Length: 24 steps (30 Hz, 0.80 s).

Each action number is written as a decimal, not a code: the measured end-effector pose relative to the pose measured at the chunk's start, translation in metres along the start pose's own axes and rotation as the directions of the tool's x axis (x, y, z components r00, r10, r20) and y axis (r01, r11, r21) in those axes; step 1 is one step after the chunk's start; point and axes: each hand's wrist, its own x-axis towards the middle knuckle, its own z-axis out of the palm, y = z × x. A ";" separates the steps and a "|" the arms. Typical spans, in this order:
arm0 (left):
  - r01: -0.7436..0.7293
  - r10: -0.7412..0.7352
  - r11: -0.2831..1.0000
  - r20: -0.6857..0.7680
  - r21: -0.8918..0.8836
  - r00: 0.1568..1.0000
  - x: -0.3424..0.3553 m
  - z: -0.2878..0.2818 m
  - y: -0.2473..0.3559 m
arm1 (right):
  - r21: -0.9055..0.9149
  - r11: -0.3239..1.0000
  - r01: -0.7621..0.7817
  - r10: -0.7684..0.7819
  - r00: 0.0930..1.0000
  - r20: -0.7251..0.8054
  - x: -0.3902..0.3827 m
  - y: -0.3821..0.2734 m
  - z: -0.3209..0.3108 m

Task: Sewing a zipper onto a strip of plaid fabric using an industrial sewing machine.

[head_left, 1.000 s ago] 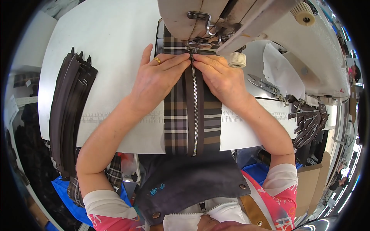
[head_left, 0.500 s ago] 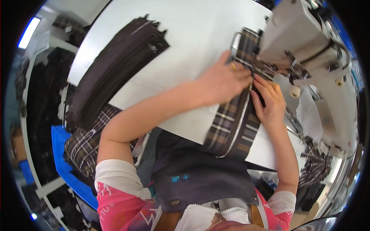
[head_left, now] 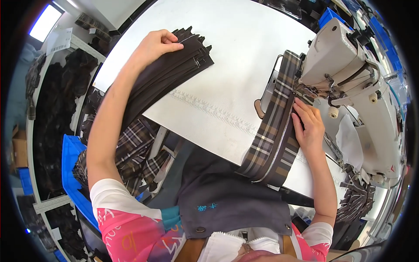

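Observation:
A long brown, black and white plaid fabric piece (head_left: 267, 135) with a silver zipper (head_left: 279, 146) down its length lies under the sewing machine's (head_left: 338, 56) needle area and hangs over the table's front edge. My right hand (head_left: 310, 126) rests on its right side, fingers stretched along the zipper near the presser foot. My left hand (head_left: 158, 46) is at the far end of a fanned stack of dark fabric strips (head_left: 161, 76), its fingers bent with a gap between them and the thumb. No strip shows lifted in it.
A phone-like object (head_left: 269, 87) lies partly beneath the plaid piece on the white table (head_left: 209, 94), which has printed ruler lines. Left of me, a blue bin (head_left: 72, 174) holds plaid pieces. A bundle of dark strips (head_left: 358, 194) hangs at the right.
My left hand has left the plaid piece by the needle and moved left to the stack of dark strips. The right hand stays on the plaid piece.

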 end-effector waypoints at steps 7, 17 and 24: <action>0.141 -0.149 0.989 0.402 0.048 0.903 0.025 -0.011 -0.001 | -0.010 1.000 -0.002 0.002 1.000 -0.011 -0.004 -0.001 -0.003; -0.120 0.301 0.927 0.516 -0.354 0.802 -0.105 0.002 0.149 | -0.030 0.999 -0.046 0.045 0.999 -0.016 -0.007 0.014 0.005; -0.735 0.690 0.656 0.260 0.170 0.675 -0.103 0.093 0.087 | -0.008 1.000 -0.027 0.027 0.999 -0.019 -0.005 0.005 0.004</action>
